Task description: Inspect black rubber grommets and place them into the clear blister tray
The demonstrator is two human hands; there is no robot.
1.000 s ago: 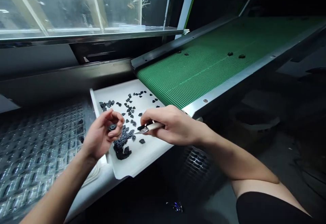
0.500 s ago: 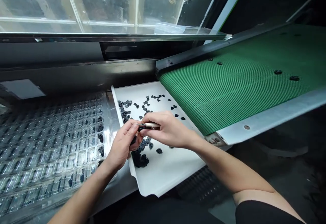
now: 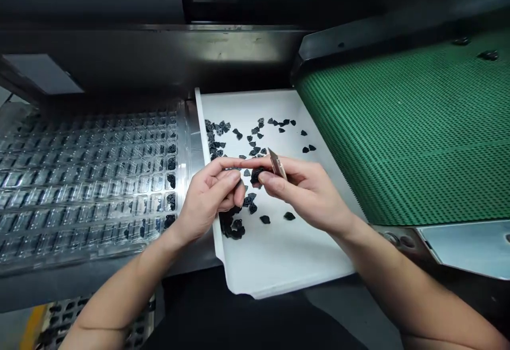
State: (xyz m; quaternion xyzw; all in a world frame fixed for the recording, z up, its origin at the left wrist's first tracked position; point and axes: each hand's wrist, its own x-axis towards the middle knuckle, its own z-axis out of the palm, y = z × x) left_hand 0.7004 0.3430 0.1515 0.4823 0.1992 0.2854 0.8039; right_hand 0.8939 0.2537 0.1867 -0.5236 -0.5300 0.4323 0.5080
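Over the white tray (image 3: 274,259) my two hands meet, index fingertips touching. My right hand (image 3: 306,185) pinches a small black plastic part (image 3: 257,175) between thumb and fingers. A knife with a pointed flat blade (image 3: 275,162) is also held in it, the blade standing up between the fingers. My left hand (image 3: 211,196) is closed, its thumb pressed to the curled fingers; what they hold, if anything, is mostly hidden. Loose black parts (image 3: 233,228) lie beneath and around my hands, thickest along the tray's left edge.
To the left lies a clear plastic blister tray (image 3: 99,190), with black parts in its right-hand pockets. A green conveyor belt (image 3: 414,143) on the right carries a few black parts. A metal wall (image 3: 239,55) runs behind. Another tray of black parts (image 3: 66,318) is at lower left.
The view has tilted down. My hands have shifted from working together on one black part; the right now holds a black part, and the blade points up instead of toward the left hand.
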